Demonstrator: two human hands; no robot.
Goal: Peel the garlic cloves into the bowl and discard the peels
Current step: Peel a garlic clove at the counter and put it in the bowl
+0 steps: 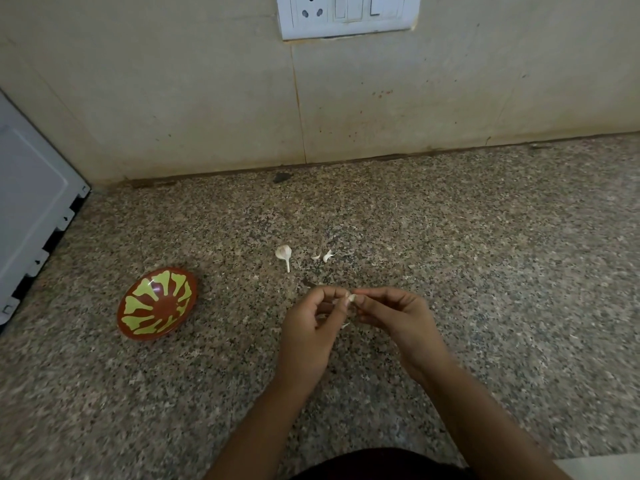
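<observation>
A small white garlic clove is pinched between the fingertips of my left hand and my right hand, held just above the granite counter. A garlic bulb remnant with a stalk lies on the counter behind my hands. Two loose cloves lie to its right. The red bowl with yellow-green pattern sits tilted on the counter to the left of my hands, and I see nothing inside it. A thin scrap of peel shows below my left fingers.
The speckled granite counter runs back to a tiled wall with a white socket plate. A white appliance stands at the far left. A small dark chip lies by the wall.
</observation>
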